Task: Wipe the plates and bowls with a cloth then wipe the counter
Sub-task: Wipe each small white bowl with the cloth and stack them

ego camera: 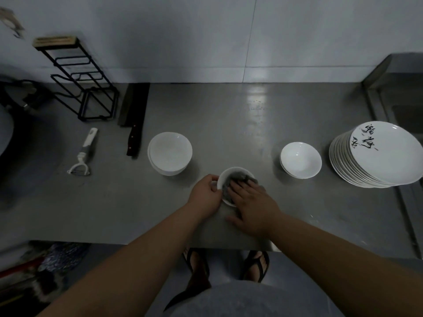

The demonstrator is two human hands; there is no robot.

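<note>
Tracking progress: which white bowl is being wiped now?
The small middle bowl: the left hand grips its rim, the right hand presses a grey cloth inside.

I stand at a grey steel tabletop (229, 120) that runs back to a pale tiled wall (194, 33) crossed by thin seams. The light is dim, and a soft pale glare (256, 101) lies on the metal toward the back. At my far right sits a sink (409, 117) below a raised steel ledge (396, 69). A black wire rack (84, 88) stands back left by the wall. Under the near edge, grey floor (128, 252) shows.
</note>
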